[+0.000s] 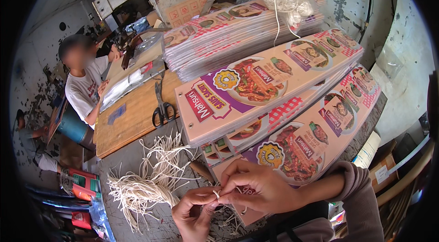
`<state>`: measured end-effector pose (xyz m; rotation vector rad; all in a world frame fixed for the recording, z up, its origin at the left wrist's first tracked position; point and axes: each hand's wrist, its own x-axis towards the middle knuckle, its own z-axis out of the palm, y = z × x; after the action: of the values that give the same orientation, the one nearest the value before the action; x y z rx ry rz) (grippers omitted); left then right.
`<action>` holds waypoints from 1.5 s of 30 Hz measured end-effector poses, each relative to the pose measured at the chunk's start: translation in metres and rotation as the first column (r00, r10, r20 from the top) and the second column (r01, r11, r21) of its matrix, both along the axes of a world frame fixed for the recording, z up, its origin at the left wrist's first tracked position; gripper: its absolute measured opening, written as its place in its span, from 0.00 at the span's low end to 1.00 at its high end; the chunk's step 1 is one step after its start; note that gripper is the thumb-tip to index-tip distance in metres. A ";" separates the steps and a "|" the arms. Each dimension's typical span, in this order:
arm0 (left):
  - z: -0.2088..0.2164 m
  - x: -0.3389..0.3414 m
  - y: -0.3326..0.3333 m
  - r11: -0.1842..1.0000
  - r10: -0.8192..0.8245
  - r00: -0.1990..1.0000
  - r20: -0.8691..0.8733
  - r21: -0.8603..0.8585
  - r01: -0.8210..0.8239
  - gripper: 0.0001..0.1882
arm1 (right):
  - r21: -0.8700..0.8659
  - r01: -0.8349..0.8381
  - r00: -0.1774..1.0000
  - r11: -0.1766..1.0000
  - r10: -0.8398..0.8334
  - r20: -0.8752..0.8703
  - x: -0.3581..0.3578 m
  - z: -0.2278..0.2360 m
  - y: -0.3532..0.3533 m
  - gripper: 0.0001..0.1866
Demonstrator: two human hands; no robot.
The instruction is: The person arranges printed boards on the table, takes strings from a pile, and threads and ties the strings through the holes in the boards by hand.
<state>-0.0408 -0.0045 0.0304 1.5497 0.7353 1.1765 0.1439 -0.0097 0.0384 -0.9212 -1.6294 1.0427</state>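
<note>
My left hand (194,212) and my right hand (263,187) meet near the front of the table. Between their pinched fingertips is a short bit of cream string (216,193), bent into a small loop or knot. Beneath my right hand and forearm lies a long printed plastic sheet (292,155) with food pictures and a metal eyelet at its near end. Whether the string runs through an eyelet is hidden. A loose bundle of cut cream strings (151,182) spreads out beside my left hand.
Behind the hands rise a middle stack of printed sheets (270,77) and a farther stack (206,45), topped by a bagged tangle of string (290,0). Black-handled scissors (162,109) rest against a wooden board (132,118). A person (87,77) sits working at the far left.
</note>
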 end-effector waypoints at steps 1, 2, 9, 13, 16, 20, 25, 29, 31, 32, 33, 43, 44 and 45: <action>-0.001 -0.001 -0.001 1.000 0.000 1.000 -0.001 0.000 0.000 0.06 | 0.037 0.008 1.000 0.999 -0.009 0.009 -0.002 -0.001 0.000 0.06; -0.002 -0.002 -0.002 0.998 0.032 0.999 0.013 -0.063 -0.031 0.06 | 0.074 0.017 1.000 0.997 -0.018 0.017 -0.004 -0.002 0.000 0.07; 0.000 0.001 -0.003 0.985 0.150 0.987 -0.053 -0.076 -0.154 0.05 | 0.134 0.032 0.997 0.990 -0.041 0.061 -0.004 0.005 -0.001 0.12; -0.002 -0.003 0.009 0.965 0.263 0.964 -0.040 0.020 -0.263 0.08 | 0.070 0.072 0.995 0.995 -0.076 0.061 -0.001 0.011 0.001 0.11; 0.005 -0.006 0.010 0.955 0.298 0.950 -0.094 0.026 -0.297 0.07 | 0.149 0.071 0.986 0.986 -0.092 0.142 -0.002 0.008 0.000 0.10; 0.006 -0.006 0.011 0.948 0.312 0.940 -0.134 0.109 -0.299 0.07 | 0.286 0.025 0.961 0.958 -0.102 0.257 -0.003 -0.003 -0.002 0.10; 0.001 0.001 0.011 0.992 0.123 0.977 -0.176 0.048 -0.117 0.08 | 0.267 0.052 0.950 0.962 -0.130 0.284 -0.004 -0.005 -0.002 0.12; -0.003 -0.002 0.009 0.983 0.037 0.962 -0.271 0.185 0.014 0.12 | 0.372 -0.029 0.920 0.928 -0.120 0.373 -0.002 -0.006 -0.005 0.14; 0.019 0.006 0.002 0.938 0.121 0.879 -0.460 0.342 0.050 0.08 | 0.379 -0.034 0.917 0.925 -0.122 0.381 -0.002 -0.006 -0.006 0.14; 0.017 0.006 0.003 0.940 0.117 0.880 -0.461 0.338 0.052 0.08 | 0.386 -0.042 0.914 0.922 -0.121 0.387 -0.002 -0.008 -0.006 0.14; 0.015 0.005 0.003 0.930 0.152 0.887 -0.435 0.368 0.021 0.09 | 0.385 -0.040 0.914 0.922 -0.121 0.387 -0.003 -0.008 -0.006 0.14; 0.023 -0.010 0.015 0.889 0.002 0.939 -0.344 0.431 0.156 0.09 | 0.759 -0.117 0.646 0.641 -0.531 0.548 -0.004 0.011 -0.008 0.10; 0.022 -0.009 0.016 0.889 -0.032 0.945 -0.325 0.423 0.176 0.08 | 0.775 -0.134 0.568 0.618 -0.593 0.571 -0.003 0.012 -0.008 0.10; 0.021 -0.009 0.018 0.894 -0.057 0.954 -0.296 0.410 0.180 0.08 | 0.774 -0.134 0.569 0.619 -0.591 0.572 -0.004 0.009 -0.006 0.10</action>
<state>-0.0496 0.0139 0.0517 2.1360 0.5657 1.0887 0.1399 -0.0161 0.0475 -1.0213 -2.2720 -0.4664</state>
